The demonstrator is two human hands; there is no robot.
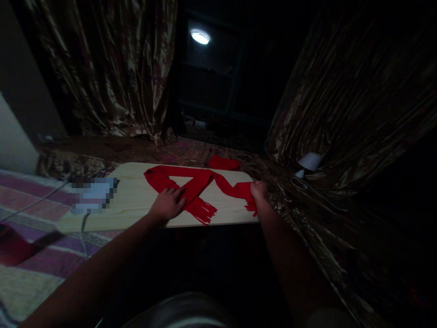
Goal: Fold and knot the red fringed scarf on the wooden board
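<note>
A red scarf (200, 184) with fringed ends lies in a loop across a pale wooden board (129, 200). My left hand (168, 203) rests flat on the loop's near side, fingers stretched over the cloth. Beside it, one fringed end hangs toward the board's near edge. At the board's right end, my right hand (260, 191) is closed around the scarf's other end, with some fringe dangling below the fist. Just past the far edge sits a bunched red cloth (224, 162), its kind unclear.
A blurred-out pale device (94, 196) with a cable lies on the board's left end. Striped bedding (41, 200) spreads at left, bearing a dark red object (13, 246). A small white lamp (310, 161) stands at right. Patterned curtains (136, 68) flank a dark window.
</note>
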